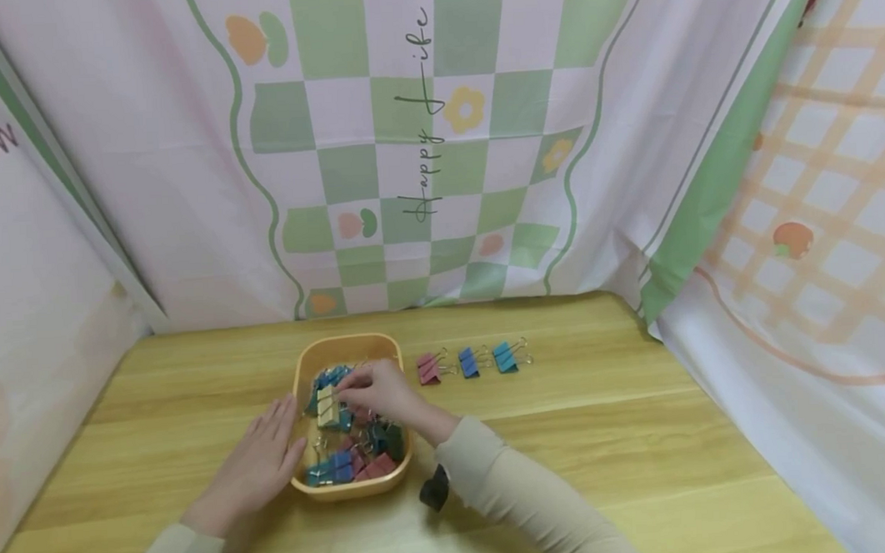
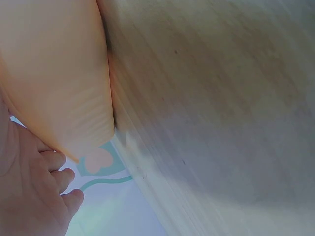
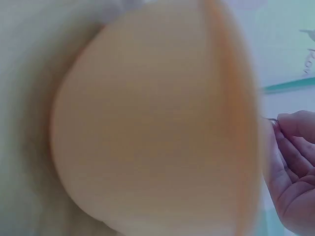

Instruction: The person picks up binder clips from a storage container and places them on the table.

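A yellow plastic basket [image 1: 356,491] holds several binder clips in blue, teal, pink and dark green. Over its middle my right hand [image 1: 384,390] pinches a yellow binder clip [image 1: 328,409] by its wire handle. In the right wrist view thumb and finger of the right hand [image 3: 298,169] meet on a thin wire, while the basket wall [image 3: 152,123] hides the clip's body. My left hand [image 1: 260,455] rests against the basket's left rim with its fingers extended. The left wrist view shows that hand [image 2: 37,182] beside the basket's outer wall [image 2: 59,73].
Right of the basket, a pink clip [image 1: 429,368], a blue clip [image 1: 469,363] and a light blue clip [image 1: 506,357] lie in a row on the wooden table [image 1: 608,435]. A checked curtain [image 1: 474,158] hangs behind the table's back edge.
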Demonstrator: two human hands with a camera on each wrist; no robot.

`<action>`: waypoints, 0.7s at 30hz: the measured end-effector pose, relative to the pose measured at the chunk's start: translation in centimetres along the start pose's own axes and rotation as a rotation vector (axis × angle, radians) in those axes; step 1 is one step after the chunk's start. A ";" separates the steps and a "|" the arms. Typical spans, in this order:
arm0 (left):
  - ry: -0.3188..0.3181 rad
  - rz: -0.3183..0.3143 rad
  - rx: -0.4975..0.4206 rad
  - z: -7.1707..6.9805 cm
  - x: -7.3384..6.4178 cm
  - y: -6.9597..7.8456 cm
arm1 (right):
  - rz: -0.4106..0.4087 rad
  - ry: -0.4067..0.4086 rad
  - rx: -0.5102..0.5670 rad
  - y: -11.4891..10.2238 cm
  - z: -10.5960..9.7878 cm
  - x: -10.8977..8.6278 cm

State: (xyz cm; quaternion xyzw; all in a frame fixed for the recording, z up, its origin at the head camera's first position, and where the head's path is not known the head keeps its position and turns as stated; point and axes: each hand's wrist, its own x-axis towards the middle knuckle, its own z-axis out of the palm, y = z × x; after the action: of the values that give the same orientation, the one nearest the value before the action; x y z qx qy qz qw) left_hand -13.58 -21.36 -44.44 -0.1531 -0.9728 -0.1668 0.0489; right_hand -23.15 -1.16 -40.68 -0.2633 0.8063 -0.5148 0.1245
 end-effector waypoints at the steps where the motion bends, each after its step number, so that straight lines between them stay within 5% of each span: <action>1: -0.001 -0.001 0.001 0.0 0.0 0.0 | 0.003 0.015 0.018 -0.1 -0.4 0.0; 8: 0.005 0.003 0.002 -0.2 0.0 0.3 | 0.080 0.080 0.132 -0.9 -3.7 -0.3; 21: -0.001 -0.005 0.000 -0.4 -0.2 0.4 | -0.007 0.261 0.261 -1.3 -9.4 -0.7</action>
State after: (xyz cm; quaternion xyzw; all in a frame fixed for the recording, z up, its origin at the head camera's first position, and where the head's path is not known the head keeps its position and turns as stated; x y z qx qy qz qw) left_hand -13.25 -21.15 -43.97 -0.1509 -0.9731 -0.1670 0.0481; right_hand -26.59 5.97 -35.50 -0.1788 0.7411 -0.6453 0.0499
